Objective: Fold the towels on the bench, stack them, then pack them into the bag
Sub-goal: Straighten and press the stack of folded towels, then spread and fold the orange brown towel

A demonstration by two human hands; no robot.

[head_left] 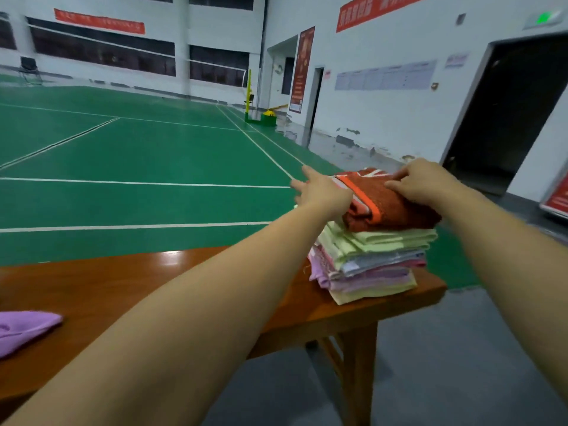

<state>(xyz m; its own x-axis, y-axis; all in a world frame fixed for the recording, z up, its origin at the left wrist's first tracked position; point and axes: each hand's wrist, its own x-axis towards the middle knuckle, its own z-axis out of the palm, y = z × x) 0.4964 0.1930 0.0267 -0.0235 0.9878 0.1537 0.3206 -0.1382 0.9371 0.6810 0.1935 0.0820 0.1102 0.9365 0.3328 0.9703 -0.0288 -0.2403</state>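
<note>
While the right hand (pixel 425 182) rests with curled fingers (pixel 396 183) on the rust-red towel (pixel 387 204), the left hand (pixel 322 192) spreads loose beside it; that towel tops the stack (pixel 372 259) at the bench (pixel 123 281) end.

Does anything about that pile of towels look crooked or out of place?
The stack sits at the bench's far end, layers uneven, edges jutting left. The rust towel on top lies skewed. One purple towel lies apart, unfolded.
</note>
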